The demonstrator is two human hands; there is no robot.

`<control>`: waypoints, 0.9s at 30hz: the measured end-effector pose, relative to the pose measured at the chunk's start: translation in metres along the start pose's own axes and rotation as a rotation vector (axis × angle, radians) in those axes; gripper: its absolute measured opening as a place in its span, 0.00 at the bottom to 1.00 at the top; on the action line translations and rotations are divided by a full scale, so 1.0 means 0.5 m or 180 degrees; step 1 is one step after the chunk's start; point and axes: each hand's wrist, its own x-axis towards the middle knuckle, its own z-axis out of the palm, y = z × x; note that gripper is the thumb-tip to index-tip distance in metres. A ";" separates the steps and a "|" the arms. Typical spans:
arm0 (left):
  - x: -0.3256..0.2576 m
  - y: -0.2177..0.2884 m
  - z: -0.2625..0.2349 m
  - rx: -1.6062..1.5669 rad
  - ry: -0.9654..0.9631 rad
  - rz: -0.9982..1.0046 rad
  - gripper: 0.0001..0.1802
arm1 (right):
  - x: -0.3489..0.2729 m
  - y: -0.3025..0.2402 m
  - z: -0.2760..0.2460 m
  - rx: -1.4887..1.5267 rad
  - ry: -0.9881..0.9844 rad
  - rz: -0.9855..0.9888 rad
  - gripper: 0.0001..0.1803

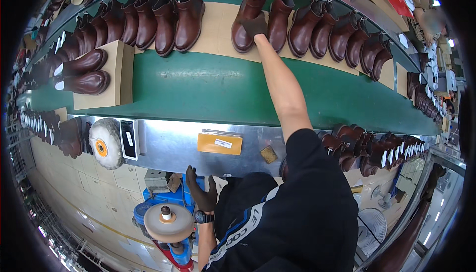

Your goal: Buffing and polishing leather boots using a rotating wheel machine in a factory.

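My right hand point(255, 26), in a dark glove, reaches to the far side of the green bench. Its fingers lie across the front of a brown leather ankle boot point(242, 38) and appear to grip it; the fingertips are hard to make out. Just right of the hand stands another brown boot point(280, 19). My left hand point(202, 191), gloved too and with a watch at the wrist, is held low in front of the metal ledge. Its thumb and fingers are apart and nothing is in it. Below and left of it is a round polishing wheel point(168, 222) on a machine.
Rows of brown boots point(148, 16) line cardboard on the green bench point(198, 83). Two boots lie on a cardboard box point(126, 73) at left. The metal ledge point(163, 148) holds a fluffy white wheel point(105, 143), a dark-screened device point(129, 139), a yellow packet point(219, 143) and a small brown block point(268, 155).
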 end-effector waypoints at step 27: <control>0.004 0.006 -0.038 -0.2785 0.0516 -0.1599 0.34 | -0.537 -0.155 0.047 0.2161 -0.1471 -0.1594 0.41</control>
